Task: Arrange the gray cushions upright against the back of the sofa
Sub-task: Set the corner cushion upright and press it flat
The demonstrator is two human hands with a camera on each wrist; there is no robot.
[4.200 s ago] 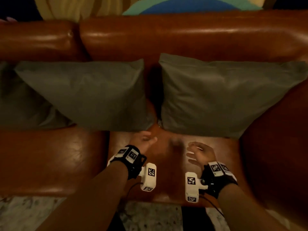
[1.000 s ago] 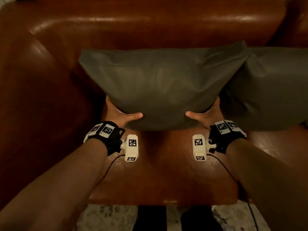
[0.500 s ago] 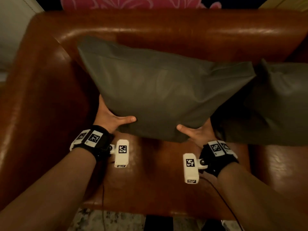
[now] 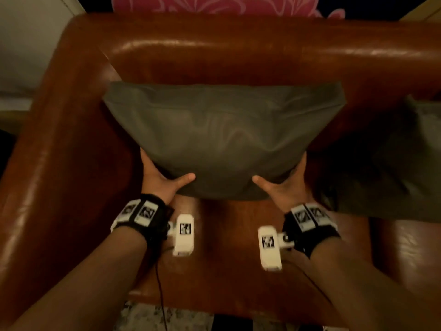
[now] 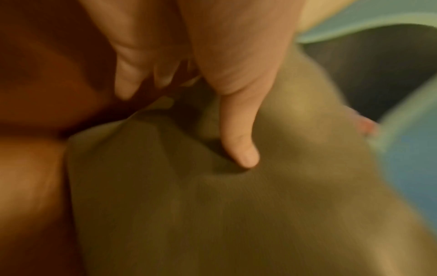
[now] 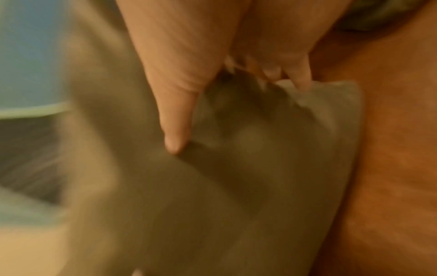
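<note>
A gray cushion is held up over the left seat of the brown leather sofa, its top edge near the backrest. My left hand grips its lower left corner, thumb on the front face and fingers hidden behind. My right hand grips the lower right corner the same way. The left wrist view shows the thumb pressed into the cushion; the right wrist view shows the thumb and fingertips pinching the cushion. A second gray cushion leans against the backrest at the right.
The sofa's left armrest curves close beside the held cushion. The bare seat lies below my wrists. A pink flower-patterned surface shows behind the backrest, and pale speckled floor at the sofa's front edge.
Both hands took hold of the left cushion, lifted it and tilted it. It now sits level, centered on the left seat and apart from the right cushion it overlapped before.
</note>
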